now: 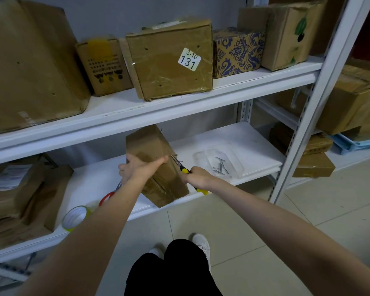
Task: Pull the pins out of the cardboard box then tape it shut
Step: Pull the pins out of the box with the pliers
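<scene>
Storeroom, white metal shelving (158,107), numbered cardboard parcels (171,60), tiled floor (265,231)

Blue-patterned box (237,52) beside labelled box (169,60) on upper shelf (254,82)

The shelf (233,142) bears a cardboard box (156,152) between left hand (135,169) and right hand (198,178). Scissors (107,197) and tape (76,217) lie leftward, a pin tray (219,165) rightward.

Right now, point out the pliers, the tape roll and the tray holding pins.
pliers (184,170), head view, yellow handle.
tape roll (74,218), head view, inner core.
clear tray (203,159), head view, bare left end.
</scene>
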Tool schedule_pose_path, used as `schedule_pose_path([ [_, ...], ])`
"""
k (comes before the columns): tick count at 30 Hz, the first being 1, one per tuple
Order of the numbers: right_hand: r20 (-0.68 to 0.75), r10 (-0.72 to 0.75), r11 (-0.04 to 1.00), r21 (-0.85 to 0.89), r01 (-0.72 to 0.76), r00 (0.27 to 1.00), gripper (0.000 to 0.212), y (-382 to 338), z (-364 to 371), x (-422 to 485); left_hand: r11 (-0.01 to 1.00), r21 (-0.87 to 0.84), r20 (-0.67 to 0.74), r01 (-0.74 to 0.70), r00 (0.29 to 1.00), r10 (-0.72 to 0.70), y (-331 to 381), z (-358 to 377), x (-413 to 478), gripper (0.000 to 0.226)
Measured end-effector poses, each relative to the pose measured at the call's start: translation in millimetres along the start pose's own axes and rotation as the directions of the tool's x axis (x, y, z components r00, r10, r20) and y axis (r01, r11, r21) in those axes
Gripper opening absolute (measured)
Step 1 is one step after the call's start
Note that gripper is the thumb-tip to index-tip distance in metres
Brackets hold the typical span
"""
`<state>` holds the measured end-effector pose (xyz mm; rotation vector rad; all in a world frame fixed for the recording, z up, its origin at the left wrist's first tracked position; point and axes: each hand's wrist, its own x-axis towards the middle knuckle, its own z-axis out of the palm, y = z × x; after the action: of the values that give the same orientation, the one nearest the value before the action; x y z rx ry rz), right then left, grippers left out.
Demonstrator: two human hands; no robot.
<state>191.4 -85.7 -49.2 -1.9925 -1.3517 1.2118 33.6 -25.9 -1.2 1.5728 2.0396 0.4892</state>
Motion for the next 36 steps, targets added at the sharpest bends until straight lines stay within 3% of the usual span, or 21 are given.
schedule_pose_path([
  [10, -0.038, -0.016, 0.997, 0.075, 0.019, 0.999, 0.023, -5.0, 8.9, 10.3, 0.998, 0.059, -0.001, -0.032, 0.999, 0.033, 1.7, 3.1, -1.3, 0.118],
  [17, 0.106, -0.010, 0.890, 0.455, -0.039, 0.994, 0.014, 4.9, -3.4, 2.2, 0.982, 0.160, -0.019, -0.101, 0.994, 0.105, 5.7, 10.0, -9.2, 0.116],
  [21, -0.102, 0.005, 0.996, 0.090, 0.004, 0.995, 0.027, 4.7, -3.2, -5.6, 0.977, 0.178, -0.028, -0.114, 0.992, 0.121, 8.4, 12.7, -13.4, 0.116],
  [28, -0.238, -0.066, 0.990, -0.134, 0.035, 0.969, 0.032, 21.8, -3.5, -13.3, 0.959, 0.233, -0.018, -0.160, 0.985, 0.169, 15.0, 19.6, -20.2, 0.116],
  [33, -0.144, 0.073, 0.970, 0.242, -0.036, 0.987, 0.016, 32.6, -11.0, -10.1, 0.961, 0.226, -0.001, -0.160, 0.986, 0.165, 15.8, 20.6, -18.3, 0.117],
  [36, -0.246, 0.104, 0.987, 0.147, -0.069, 0.964, 0.019, 43.7, -24.6, -6.8, 0.955, 0.244, -0.002, -0.169, 0.985, 0.175, 15.7, 21.4, -17.7, 0.116],
])
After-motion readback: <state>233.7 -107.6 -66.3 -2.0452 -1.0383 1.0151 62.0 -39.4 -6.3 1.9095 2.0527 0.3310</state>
